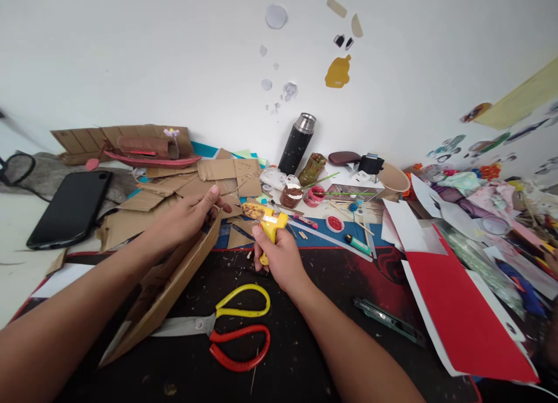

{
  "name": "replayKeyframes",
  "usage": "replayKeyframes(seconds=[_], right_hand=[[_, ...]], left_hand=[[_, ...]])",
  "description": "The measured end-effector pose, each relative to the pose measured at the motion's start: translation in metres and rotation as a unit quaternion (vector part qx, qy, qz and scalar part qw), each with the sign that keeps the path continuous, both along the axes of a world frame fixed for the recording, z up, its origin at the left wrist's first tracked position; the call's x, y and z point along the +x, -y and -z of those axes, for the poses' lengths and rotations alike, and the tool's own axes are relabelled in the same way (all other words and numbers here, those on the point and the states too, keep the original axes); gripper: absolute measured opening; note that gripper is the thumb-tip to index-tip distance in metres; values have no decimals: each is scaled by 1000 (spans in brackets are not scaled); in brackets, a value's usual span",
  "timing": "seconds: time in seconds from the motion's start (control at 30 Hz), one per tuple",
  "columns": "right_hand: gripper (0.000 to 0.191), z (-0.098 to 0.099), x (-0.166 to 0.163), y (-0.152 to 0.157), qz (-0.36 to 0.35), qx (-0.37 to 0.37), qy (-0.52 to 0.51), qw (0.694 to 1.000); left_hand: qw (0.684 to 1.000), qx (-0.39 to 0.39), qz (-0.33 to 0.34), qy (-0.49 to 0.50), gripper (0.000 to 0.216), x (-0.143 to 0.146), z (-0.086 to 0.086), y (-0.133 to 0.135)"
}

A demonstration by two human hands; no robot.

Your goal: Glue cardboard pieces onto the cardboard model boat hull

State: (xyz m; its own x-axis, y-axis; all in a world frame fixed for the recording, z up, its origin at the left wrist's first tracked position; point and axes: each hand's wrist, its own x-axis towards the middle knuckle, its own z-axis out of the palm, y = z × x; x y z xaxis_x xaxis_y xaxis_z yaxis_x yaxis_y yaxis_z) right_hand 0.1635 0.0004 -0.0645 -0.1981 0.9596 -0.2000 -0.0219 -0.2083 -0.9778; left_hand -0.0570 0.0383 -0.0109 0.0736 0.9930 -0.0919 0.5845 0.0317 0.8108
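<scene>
My right hand (279, 255) is wrapped around the handle of a yellow hot glue gun (271, 221). Its brown-stained nozzle points left, toward my left hand (194, 214). That hand is closed at the far end of a long, boat-shaped cardboard piece (185, 284), with the thumb raised; part of its grip is hidden. The cardboard slants from near left toward the middle, its side wall facing me. Scissors (201, 325) with one yellow and one red handle lie beside it, the blade tips hidden by the cardboard.
A utility knife (389, 320) lies on the dark mat at right, near red paper (471, 310). Behind are a black thermos (297, 144), paint jars (292, 192), cardboard scraps (174, 188) and a red-brown model boat (150, 159). At left lies a black phone (70, 209).
</scene>
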Motion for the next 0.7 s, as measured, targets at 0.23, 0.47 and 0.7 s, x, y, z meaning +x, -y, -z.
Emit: replayKeyframes(seconds=[0.23,0.47,0.7], right_hand=[[59,0,0,0,4,4,-4,1000],[62,-4,-2,3,-30,11,-18,999],[58,-8,-4,6,-51,21,-33,998]], left_hand=[[1000,20,-4,9,85,8,-2,3],[1000,19,-13,12,90,9,-1,3],[990,46,-115,68,80,15,-2,5]])
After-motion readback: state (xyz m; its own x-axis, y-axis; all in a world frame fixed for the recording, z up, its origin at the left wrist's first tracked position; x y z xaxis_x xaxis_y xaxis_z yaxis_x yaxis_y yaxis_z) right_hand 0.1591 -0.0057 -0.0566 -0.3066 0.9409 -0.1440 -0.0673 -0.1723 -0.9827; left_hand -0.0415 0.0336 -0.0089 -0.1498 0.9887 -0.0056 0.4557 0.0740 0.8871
